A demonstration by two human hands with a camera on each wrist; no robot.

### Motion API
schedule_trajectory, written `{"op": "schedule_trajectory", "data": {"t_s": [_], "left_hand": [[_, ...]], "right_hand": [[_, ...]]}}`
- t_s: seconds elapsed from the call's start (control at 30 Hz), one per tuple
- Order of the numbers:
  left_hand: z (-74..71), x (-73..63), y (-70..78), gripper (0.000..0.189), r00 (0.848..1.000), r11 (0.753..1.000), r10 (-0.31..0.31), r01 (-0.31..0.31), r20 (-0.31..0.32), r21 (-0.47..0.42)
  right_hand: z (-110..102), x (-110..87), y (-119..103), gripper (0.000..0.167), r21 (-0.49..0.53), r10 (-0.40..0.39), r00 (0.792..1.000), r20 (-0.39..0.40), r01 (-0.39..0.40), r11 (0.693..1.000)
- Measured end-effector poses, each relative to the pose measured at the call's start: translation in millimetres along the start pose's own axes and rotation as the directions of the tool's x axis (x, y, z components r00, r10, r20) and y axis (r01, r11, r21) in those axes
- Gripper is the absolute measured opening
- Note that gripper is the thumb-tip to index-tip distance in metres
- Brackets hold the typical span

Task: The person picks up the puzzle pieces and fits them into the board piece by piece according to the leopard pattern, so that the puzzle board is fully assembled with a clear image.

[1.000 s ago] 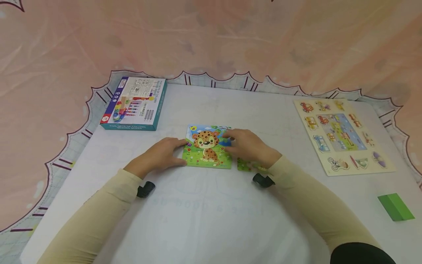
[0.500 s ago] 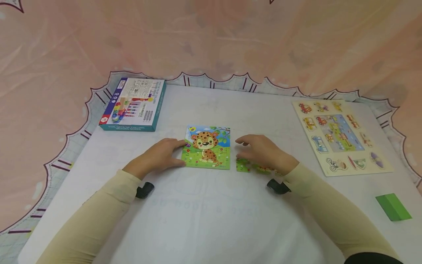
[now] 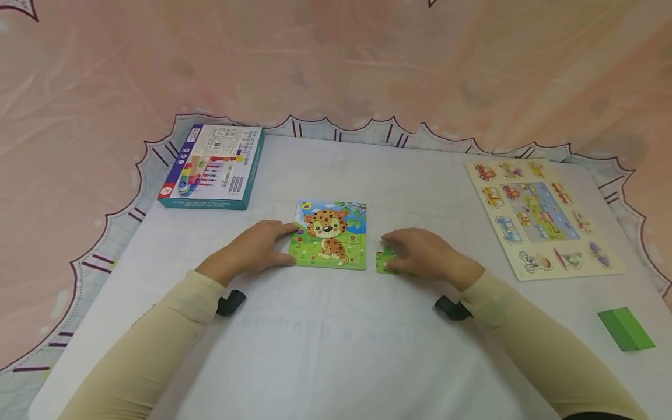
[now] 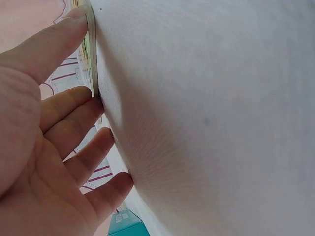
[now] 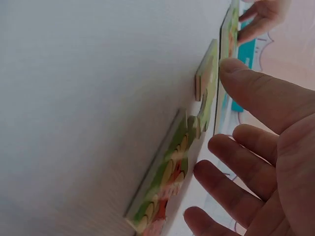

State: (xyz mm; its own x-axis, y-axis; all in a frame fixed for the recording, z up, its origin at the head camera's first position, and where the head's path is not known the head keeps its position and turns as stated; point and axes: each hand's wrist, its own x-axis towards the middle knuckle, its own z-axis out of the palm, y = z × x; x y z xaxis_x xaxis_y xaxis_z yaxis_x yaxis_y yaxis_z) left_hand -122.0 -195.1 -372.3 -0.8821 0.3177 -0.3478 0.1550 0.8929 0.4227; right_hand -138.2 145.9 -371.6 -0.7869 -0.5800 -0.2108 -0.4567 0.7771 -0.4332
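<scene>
A small jigsaw puzzle (image 3: 336, 252) showing a leopard cub on grass lies assembled on the white table. My left hand (image 3: 252, 248) rests along its left side. In the left wrist view, the thumb and fingertips touch the puzzle's edge (image 4: 94, 59). My right hand (image 3: 433, 254) hovers over loose jigsaw pieces just right of the puzzle, fingers extended. One green piece (image 3: 382, 262) shows beside the thumb, which overlaps it in the head view. The right wrist view shows another piece (image 5: 165, 172) with green and red printing, flat under the hand, whose palm holds nothing.
At the back left lies a white, purple and teal box (image 3: 215, 166) of a beaded toy set. A wooden peg puzzle board (image 3: 506, 259) with vehicle pictures lies to the right. Nearer on that side is a green block (image 3: 626, 329). A peach curtain (image 3: 336, 58) hangs behind the table.
My right hand has left the leopard puzzle's right edge and moved right and nearer, over the loose pieces. My left hand has stayed at the puzzle's left edge.
</scene>
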Motion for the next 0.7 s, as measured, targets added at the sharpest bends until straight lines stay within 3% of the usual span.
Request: {"op": "schedule_trajectory", "data": {"t_s": [0.7], "left_hand": [[0.1,1.4,-1.1,0.077,1.0,1.0,0.003,-0.003,-0.01,0.012]], "right_hand": [[4.0,-5.2,-1.2,0.046,-0.059,-0.04,0.999,-0.015,0.039,0.997]]}}
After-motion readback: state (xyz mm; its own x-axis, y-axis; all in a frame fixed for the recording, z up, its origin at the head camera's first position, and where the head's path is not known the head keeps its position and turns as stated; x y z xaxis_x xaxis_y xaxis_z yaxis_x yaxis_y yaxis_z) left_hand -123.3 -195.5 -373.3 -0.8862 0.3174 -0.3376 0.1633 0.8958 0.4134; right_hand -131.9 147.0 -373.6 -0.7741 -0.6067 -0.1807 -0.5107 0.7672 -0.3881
